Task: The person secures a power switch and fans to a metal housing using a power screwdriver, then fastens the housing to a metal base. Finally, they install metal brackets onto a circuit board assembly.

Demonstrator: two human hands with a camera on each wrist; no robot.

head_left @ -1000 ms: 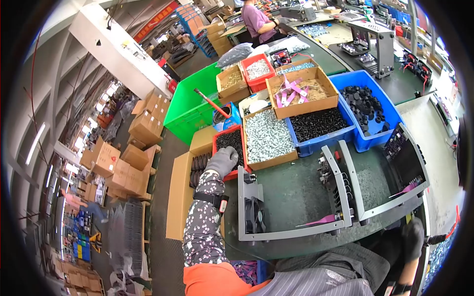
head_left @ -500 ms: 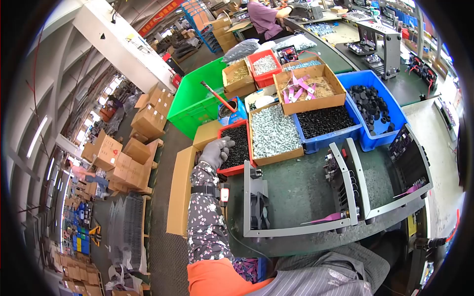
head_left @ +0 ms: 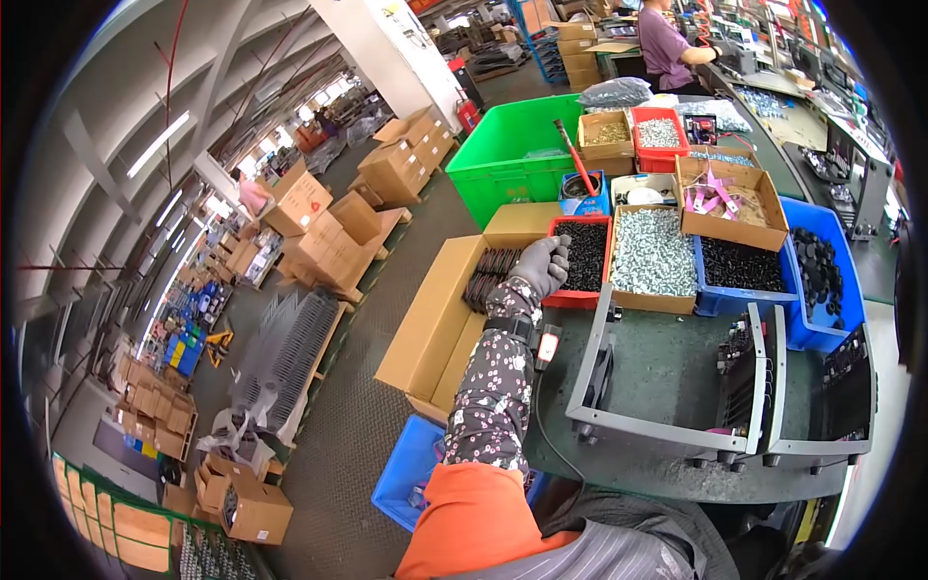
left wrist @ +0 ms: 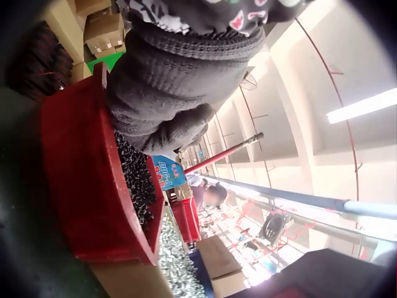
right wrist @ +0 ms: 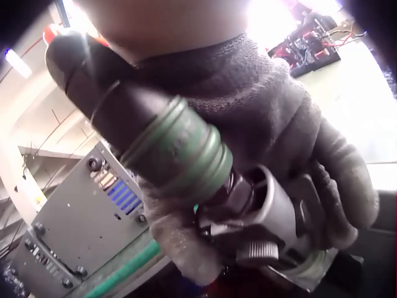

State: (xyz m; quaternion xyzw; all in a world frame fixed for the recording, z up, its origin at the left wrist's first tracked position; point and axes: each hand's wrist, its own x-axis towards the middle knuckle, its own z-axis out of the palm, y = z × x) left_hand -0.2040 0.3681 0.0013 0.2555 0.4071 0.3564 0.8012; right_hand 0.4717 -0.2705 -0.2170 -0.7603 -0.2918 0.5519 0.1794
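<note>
In a grey knit glove, my left hand (head_left: 543, 268) hovers at the left edge of a red bin (head_left: 578, 300) of small black screws (head_left: 587, 253). Its fingers are curled in toward the thumb. In the left wrist view the glove (left wrist: 180, 81) overlaps the bin's rim, and a small dark bit shows at the fingertips; the rest of the grasp is hidden. My right hand (right wrist: 267, 105), also gloved, shows only in the right wrist view. It grips a dark hand tool (right wrist: 180, 146) with a green ribbed collar and a knurled knob.
An open carton (head_left: 425, 333) with dark coiled parts stands left of the red bin. Silver fasteners (head_left: 654, 253) fill a box to its right, beside blue bins (head_left: 746, 302). Grey metal frames (head_left: 667, 427) stand along the bench front. A cable (head_left: 546, 425) hangs near the left forearm.
My left hand has lifted from among the screws to the bin's left edge, its fingers now more curled. The head view has swung left, and my right hand has left it.
</note>
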